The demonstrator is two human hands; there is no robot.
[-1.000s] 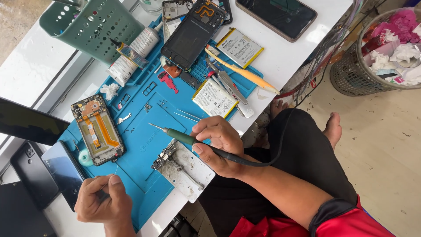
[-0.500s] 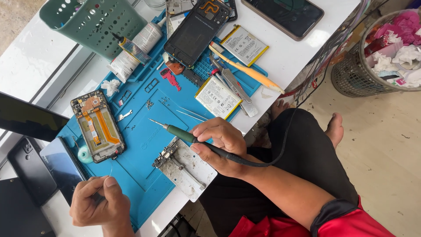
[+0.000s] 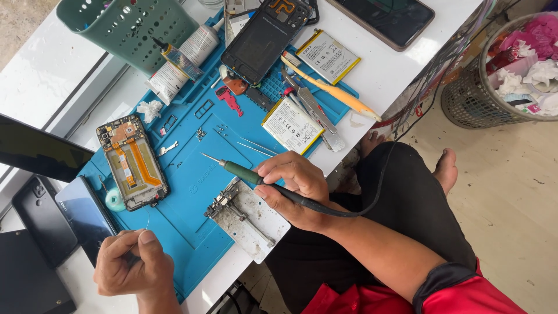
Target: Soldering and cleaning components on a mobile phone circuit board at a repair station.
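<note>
Right hand grasping a green soldering iron, its tip over the blue mat left of that hand; left hand clenched at the desk's near edge.

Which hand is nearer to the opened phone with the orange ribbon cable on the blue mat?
The left hand, a little below the opened phone. The right hand, gripping the green-handled soldering iron, is farther off, across the blue mat.
</note>
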